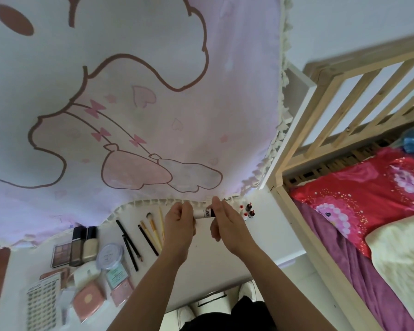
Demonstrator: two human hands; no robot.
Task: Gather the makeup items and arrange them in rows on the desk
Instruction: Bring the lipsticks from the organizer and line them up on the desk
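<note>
Both hands meet on one small white tube [202,213]: the left hand [178,222] curls its fingers round the pale end, and the right hand [226,224] pinches the dark end. Just right of the tube stand little red-capped bottles [247,210]. Just left of it lie brushes [153,229], then pencils [129,242], on the white desk [225,263]. A careless set-down could topple those bottles, and the round tube may roll out of its row.

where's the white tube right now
In the head view, the white tube is held between the left hand and right hand over the far edge of the desk, right of the brushes and left of the small bottles.
</note>
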